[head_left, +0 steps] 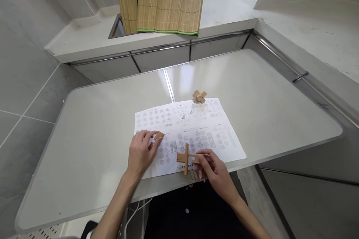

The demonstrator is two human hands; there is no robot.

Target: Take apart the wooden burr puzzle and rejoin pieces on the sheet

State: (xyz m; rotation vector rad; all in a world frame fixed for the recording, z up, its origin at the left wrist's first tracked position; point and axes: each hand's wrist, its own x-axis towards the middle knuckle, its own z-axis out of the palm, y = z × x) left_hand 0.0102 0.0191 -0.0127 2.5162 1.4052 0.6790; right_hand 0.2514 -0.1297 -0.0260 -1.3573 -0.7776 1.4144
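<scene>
Head view, lower centre: right hand [214, 170] pinching crossed wooden puzzle pieces [187, 158] above instruction sheet [193, 130]. Left hand [141, 151] closed on single wooden piece [158, 136]. Assembled burr puzzle [199, 96] at sheet's top edge. Best kept level, notches aligned.

Pale grey table [92, 127], rounded corners, a seam running front to back near its middle. One printed sheet [207, 127] of small diagrams lies flat toward the near edge, straddling the seam, its front edge close to the table's rim. An assembled wooden cross puzzle [199, 96] sits at the sheet's far edge. Loose wooden bars [193, 174] lie at the near rim, partly hidden.
</scene>
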